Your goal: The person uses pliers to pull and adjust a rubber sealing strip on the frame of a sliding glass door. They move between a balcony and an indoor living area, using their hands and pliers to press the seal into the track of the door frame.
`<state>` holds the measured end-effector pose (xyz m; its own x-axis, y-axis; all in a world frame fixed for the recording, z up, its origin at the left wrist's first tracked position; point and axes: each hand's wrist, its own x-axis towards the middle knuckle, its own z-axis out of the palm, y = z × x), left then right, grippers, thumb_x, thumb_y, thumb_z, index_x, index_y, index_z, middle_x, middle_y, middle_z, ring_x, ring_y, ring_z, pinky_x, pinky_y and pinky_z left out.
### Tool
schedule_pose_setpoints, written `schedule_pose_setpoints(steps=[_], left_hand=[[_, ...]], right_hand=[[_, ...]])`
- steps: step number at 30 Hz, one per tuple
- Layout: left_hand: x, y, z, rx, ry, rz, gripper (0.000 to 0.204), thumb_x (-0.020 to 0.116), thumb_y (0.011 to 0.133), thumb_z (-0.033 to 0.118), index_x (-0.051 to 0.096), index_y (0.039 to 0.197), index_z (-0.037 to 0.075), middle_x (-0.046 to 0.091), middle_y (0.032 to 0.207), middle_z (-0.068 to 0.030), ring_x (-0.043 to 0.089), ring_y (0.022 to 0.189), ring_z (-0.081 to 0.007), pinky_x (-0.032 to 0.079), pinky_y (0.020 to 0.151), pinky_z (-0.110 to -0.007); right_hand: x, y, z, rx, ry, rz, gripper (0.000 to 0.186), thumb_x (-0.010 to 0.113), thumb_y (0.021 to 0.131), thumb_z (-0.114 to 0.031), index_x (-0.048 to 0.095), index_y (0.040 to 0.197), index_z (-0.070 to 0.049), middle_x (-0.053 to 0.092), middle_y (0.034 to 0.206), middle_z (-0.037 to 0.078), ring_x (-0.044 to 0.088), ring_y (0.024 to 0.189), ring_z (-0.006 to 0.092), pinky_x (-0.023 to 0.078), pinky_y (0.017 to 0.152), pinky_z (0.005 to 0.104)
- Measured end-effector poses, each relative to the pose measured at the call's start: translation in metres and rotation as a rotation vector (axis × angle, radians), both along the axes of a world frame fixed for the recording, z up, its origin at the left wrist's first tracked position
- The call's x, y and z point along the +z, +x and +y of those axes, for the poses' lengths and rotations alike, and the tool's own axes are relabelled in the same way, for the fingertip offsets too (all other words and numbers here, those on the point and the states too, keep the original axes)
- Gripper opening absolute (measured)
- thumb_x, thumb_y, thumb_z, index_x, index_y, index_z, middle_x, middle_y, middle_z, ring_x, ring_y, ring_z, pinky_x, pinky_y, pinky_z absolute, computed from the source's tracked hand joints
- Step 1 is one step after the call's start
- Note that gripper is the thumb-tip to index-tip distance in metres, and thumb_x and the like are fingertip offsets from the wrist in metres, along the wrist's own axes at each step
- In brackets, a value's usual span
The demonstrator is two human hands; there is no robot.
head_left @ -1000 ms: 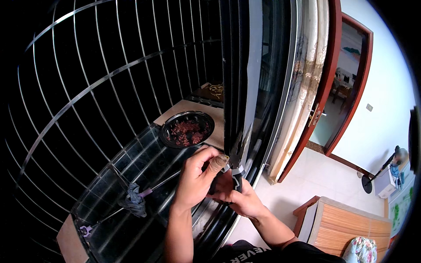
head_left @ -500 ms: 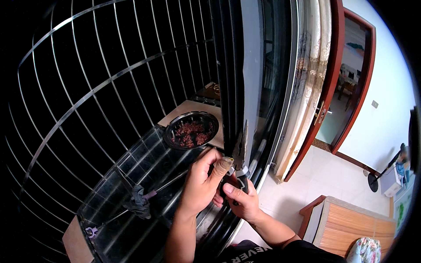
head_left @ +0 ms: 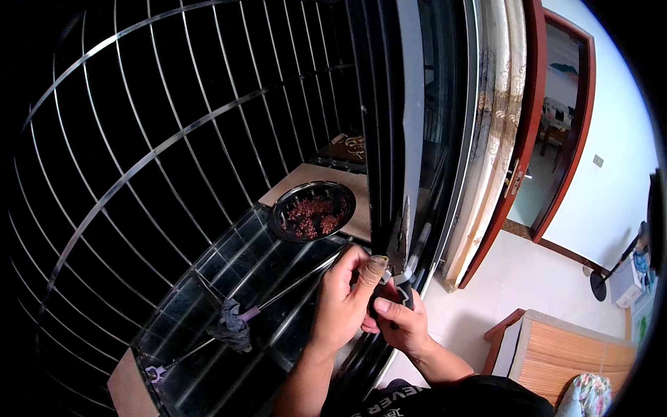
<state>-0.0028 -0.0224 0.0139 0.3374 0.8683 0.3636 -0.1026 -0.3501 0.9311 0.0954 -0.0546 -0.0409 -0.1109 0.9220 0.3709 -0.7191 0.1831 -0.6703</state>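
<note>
My right hand (head_left: 406, 323) grips the black-and-grey handles of pliers (head_left: 403, 247), whose long jaws point up in front of the dark window frame (head_left: 385, 118). My left hand (head_left: 344, 299) is closed just left of the pliers' pivot, its discoloured thumb tip beside the metal; what its fingers hold is hidden. Beyond my hands, a black round tray (head_left: 299, 212) of small reddish pieces rests across a beige board (head_left: 354, 187) and the dark floor of the barred window cage.
Metal bars (head_left: 160, 153) curve round the left; a rod (head_left: 278, 285) with grey cloth (head_left: 236, 333) lies below them. Rightward are a curtain (head_left: 483, 194), an open doorway (head_left: 556, 139), a wooden-framed bed (head_left: 556, 347) with a straw-coloured mat and a black stand (head_left: 599, 285) beside a white box (head_left: 625, 285).
My right thumb has lifted and now rests higher along the pliers' handle. Both hands and the pliers sit a little further right in the picture, as does much of the scene.
</note>
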Motion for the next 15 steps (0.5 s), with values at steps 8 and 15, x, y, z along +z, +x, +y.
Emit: schedule_pose_setpoints(steps=[8, 15], left_hand=[[-0.018, -0.036, 0.004, -0.022, 0.161, 0.068, 0.022, 0.052, 0.084, 0.012, 0.046, 0.069, -0.001, 0.047, 0.073, -0.0029, 0.043, 0.065, -0.0065, 0.034, 0.06, -0.02], [-0.055, -0.091, 0.013, -0.458, 0.216, 0.239, 0.016, 0.06, 0.08, 0.011, 0.059, 0.089, -0.003, 0.057, 0.081, -0.0058, 0.053, 0.067, -0.0077, 0.043, 0.057, -0.018]], right_hand=[[-0.026, -0.013, -0.015, 0.189, -0.135, -0.277, 0.025, 0.058, 0.079, -0.009, 0.051, 0.102, -0.002, 0.053, 0.084, -0.002, 0.045, 0.074, 0.0054, 0.038, 0.065, 0.0182], [-0.041, -0.033, -0.029, 0.609, -0.135, -0.317, 0.046, 0.044, 0.073, 0.003, 0.041, 0.119, 0.0, 0.048, 0.113, 0.009, 0.049, 0.105, 0.0185, 0.042, 0.086, 0.0282]])
